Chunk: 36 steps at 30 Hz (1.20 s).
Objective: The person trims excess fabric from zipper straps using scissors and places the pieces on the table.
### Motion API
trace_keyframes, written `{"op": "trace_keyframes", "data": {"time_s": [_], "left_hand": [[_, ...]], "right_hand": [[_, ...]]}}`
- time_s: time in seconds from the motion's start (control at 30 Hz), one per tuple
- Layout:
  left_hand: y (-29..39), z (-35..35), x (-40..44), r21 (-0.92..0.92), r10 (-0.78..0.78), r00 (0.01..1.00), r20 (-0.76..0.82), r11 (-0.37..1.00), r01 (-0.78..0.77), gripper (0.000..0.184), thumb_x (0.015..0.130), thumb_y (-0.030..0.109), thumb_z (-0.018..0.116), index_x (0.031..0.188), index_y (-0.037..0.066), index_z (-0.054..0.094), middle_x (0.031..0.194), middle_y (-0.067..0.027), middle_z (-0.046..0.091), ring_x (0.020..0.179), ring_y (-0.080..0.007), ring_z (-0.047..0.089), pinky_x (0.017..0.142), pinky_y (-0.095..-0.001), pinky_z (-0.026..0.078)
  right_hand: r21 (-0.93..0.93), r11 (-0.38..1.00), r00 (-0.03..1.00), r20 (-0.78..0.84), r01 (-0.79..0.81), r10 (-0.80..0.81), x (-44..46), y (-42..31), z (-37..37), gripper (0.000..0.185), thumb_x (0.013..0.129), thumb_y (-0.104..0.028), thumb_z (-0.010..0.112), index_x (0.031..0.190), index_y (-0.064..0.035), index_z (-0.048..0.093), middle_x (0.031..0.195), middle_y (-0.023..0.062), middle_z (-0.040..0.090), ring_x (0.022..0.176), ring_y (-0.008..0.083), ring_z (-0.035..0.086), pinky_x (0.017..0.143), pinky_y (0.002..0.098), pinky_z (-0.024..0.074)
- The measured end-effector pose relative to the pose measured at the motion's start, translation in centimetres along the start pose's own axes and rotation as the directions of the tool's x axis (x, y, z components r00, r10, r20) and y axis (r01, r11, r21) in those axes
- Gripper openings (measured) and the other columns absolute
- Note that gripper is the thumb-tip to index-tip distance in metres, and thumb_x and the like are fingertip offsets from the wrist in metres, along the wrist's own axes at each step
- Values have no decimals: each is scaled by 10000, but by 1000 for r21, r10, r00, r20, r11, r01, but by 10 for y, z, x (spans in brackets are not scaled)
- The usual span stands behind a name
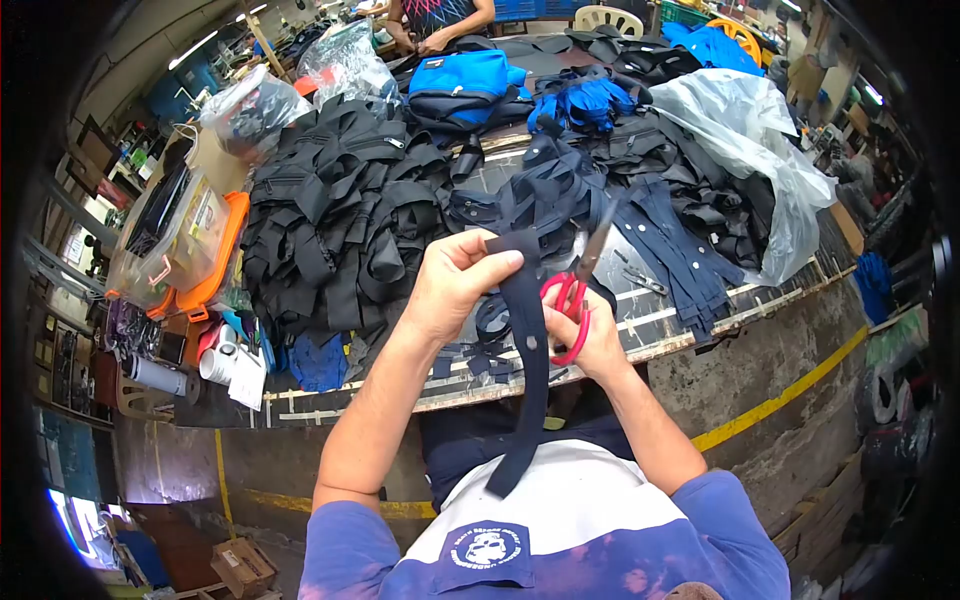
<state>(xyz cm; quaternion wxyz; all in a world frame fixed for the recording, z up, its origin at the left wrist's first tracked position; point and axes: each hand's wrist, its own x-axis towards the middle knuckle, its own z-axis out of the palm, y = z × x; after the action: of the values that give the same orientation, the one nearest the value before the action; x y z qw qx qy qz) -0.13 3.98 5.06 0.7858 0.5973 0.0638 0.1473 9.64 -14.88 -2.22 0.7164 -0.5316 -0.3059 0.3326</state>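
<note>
Between thumb and fingers, my left hand (pixel 465 278) pinches the top end of a dark navy strap (pixel 533 370), which hangs down toward my lap. Red-handled scissors (pixel 572 310) are in my right hand (pixel 590 335), just right of the strap, with their blades pointing up and away from me. A tangle of navy straps (pixel 550 190) lies on the table beyond both hands. Small dark cut pieces (pixel 485 362) rest near the table's front edge.
A big heap of black fabric pieces (pixel 335 210) is at the left, beside a clear bin with an orange rim (pixel 215 260). Flat navy strips (pixel 680 255) and clear plastic (pixel 745 140) lie right. A blue bag (pixel 460 88) and another person (pixel 440 20) are at the far side.
</note>
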Motion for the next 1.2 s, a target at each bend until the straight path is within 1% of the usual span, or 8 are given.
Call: {"op": "trace_keyframes", "data": {"time_s": [0.13, 0.23, 0.4, 0.5, 0.8, 0.9, 1.07, 1.2], "left_hand": [[-6, 4, 3, 71, 43, 992, -121, 997, -35, 117, 951, 83, 740, 1020, -11, 725, 914, -45, 756, 788, -76, 694, 729, -234, 571], [-9, 12, 4, 26, 28, 985, -173, 999, -24, 107, 959, 86, 733, 1007, -9, 718, 892, -34, 749, 767, -64, 682, 703, -224, 561], [-23, 14, 2, 70, 85, 972, -220, 995, -71, 110, 972, 98, 726, 1005, -5, 706, 894, -34, 747, 742, -55, 667, 697, -207, 540], [-32, 15, 1, 111, 92, 969, -230, 992, -67, 106, 976, 98, 722, 1009, -1, 702, 899, -30, 745, 743, -50, 662, 696, -203, 535], [-45, 16, 0, 53, 99, 970, -224, 995, -89, 87, 975, 87, 723, 1000, 8, 698, 898, -12, 735, 761, -43, 657, 700, -203, 533], [-45, 15, 0, 55, 96, 971, -220, 995, -86, 86, 975, 87, 722, 1001, 8, 698, 901, -12, 735, 765, -43, 657, 700, -201, 532], [-46, 17, -1, 61, 73, 974, -214, 996, -61, 77, 976, 84, 717, 988, 10, 699, 883, -10, 732, 743, -42, 652, 682, -202, 529], [-47, 21, -4, 89, 62, 977, -204, 995, -44, 71, 975, 78, 712, 975, 8, 699, 866, -7, 728, 723, -39, 645, 659, -203, 524]], "right_hand": [[-50, 990, 991, 26, -130, 131, -11, 20, -8, 384, 967, -412, 759, 957, -77, 572, 714, -34, 558, 647, 61, 584, 579, 239, 467], [-77, 995, 989, 138, 68, -57, -17, 36, -6, 421, 964, -459, 757, 940, -98, 541, 711, -59, 494, 632, 33, 515, 552, 225, 405], [-128, 992, 990, 144, 14, 4, -16, 48, -12, 454, 956, -502, 755, 925, -113, 523, 724, -79, 454, 621, 20, 438, 539, 216, 339], [-226, 974, 987, 148, -21, 56, -13, 47, -14, 737, 906, -682, 702, 1269, -46, 616, 865, -50, 572, 738, 42, 526, 637, 218, 429], [-240, 968, 991, 93, -70, 95, -17, 42, -10, 598, 939, -612, 710, 1109, -41, 662, 793, -66, 572, 681, 38, 520, 603, 219, 433], [-207, 976, 997, 24, -64, 70, -22, 40, -4, 432, 969, -462, 751, 873, -84, 564, 656, -77, 509, 514, 26, 480, 454, 214, 355], [-147, 988, 997, 41, -53, 60, -24, 45, -4, 430, 961, -470, 758, 906, -76, 596, 645, -75, 523, 517, 21, 480, 456, 211, 356], [-157, 986, 998, 38, 47, -41, -18, 59, -7, 427, 955, -467, 766, 922, -69, 617, 651, -70, 540, 512, 19, 478, 451, 209, 355]]}}
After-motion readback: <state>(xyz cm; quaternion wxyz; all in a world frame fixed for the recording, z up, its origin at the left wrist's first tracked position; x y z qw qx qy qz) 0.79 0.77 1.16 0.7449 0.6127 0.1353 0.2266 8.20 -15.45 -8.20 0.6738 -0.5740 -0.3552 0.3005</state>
